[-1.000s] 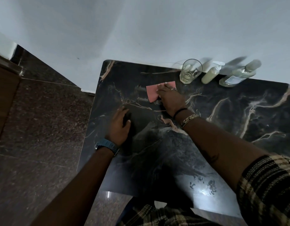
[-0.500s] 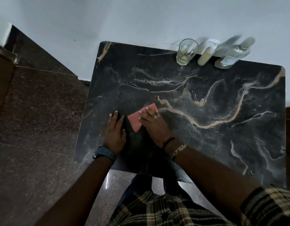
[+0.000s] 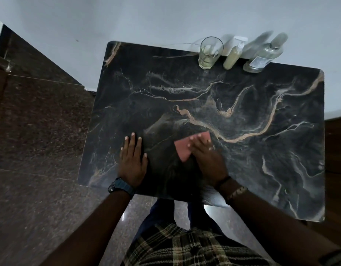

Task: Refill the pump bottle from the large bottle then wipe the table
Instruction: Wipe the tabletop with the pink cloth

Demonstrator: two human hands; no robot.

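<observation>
The right hand (image 3: pixel 208 156) pressed a pink rectangular cloth (image 3: pixel 187 148) onto the black veined marble tabletop (image 3: pixel 242 150), fingers flat. The left hand (image 3: pixel 133 160) lay beside it, fingers spread open.

Dim, bluish light; right hand (image 3: pixel 208 156) motion-blurred; glare patch on floor (image 3: pixel 123 217); wide-angle bending at edges.

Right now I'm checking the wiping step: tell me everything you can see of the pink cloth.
The pink cloth is a small flat piece, salmon pink, apparently thin and soft. It lies flat on the dark marbled table, towards its near edge. The right hand presses on it with spread fingers, covering its right part. The left hand rests flat on the table, apart from it.
</observation>
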